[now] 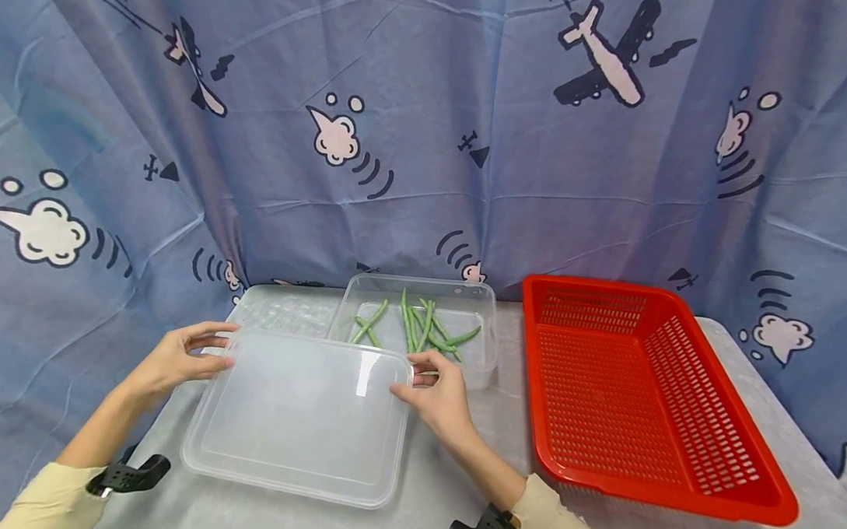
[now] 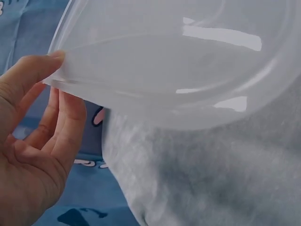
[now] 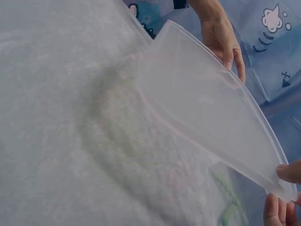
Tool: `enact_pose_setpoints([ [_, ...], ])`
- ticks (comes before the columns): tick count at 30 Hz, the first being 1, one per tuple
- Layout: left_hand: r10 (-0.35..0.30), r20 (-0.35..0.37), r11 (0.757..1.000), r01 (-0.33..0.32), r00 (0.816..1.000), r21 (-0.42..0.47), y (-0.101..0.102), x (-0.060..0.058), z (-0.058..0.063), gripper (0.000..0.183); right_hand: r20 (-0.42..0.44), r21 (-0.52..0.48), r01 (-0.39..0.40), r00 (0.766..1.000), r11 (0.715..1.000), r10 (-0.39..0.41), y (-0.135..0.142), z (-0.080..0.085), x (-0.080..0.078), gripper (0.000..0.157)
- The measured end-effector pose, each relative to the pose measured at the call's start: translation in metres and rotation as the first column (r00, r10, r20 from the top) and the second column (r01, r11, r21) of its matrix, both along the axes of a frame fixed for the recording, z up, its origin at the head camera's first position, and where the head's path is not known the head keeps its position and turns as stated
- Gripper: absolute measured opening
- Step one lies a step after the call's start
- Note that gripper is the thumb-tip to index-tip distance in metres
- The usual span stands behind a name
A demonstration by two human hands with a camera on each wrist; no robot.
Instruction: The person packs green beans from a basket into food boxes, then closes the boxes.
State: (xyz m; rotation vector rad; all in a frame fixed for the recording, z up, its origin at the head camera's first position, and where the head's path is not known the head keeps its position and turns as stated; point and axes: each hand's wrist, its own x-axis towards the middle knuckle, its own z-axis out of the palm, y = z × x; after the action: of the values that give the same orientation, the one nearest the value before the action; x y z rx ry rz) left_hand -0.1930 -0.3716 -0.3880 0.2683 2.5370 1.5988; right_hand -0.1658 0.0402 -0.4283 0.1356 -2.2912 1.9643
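Observation:
A translucent plastic lid is held up in front of me between both hands. My left hand pinches its far left corner, thumb on one face and fingers on the other. At the far right corner my right hand grips the edge the same way. Behind the lid stands a clear plastic container with several green beans lying loose on its bottom. The lid overlaps the container's near left part in the head view and hides it.
A red plastic basket with slotted walls stands to the right of the container. A pale grey cloth covers the table. Behind it hangs a blue curtain printed with planes and clouds.

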Motion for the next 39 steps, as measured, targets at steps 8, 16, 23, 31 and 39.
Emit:
enact_pose_setpoints([
  [8,0.029,-0.028,1.000,-0.028,0.999,0.006,-0.001,0.002,0.015,0.055,-0.034,-0.006,-0.005,0.999,1.000,0.004,-0.003,0.027,-0.013,0.040],
  [16,0.038,-0.057,0.999,-0.038,0.998,0.007,0.002,0.000,0.027,0.055,0.012,0.018,-0.025,1.000,1.000,0.024,0.005,0.060,-0.024,0.036],
  [23,0.044,-0.035,0.999,-0.043,0.998,0.031,0.013,-0.005,0.033,0.059,0.030,-0.011,-0.052,0.998,0.999,0.052,0.019,0.081,-0.033,0.036],
  [31,0.016,-0.040,0.978,-0.007,0.999,0.208,0.044,-0.020,0.048,0.053,0.018,-0.027,-0.136,0.990,0.990,0.137,0.057,0.105,-0.049,0.039],
  [39,-0.006,-0.092,0.956,0.033,0.996,0.291,0.073,-0.033,0.071,0.051,0.017,-0.104,-0.189,0.981,0.977,0.191,0.096,0.118,-0.064,0.040],
])
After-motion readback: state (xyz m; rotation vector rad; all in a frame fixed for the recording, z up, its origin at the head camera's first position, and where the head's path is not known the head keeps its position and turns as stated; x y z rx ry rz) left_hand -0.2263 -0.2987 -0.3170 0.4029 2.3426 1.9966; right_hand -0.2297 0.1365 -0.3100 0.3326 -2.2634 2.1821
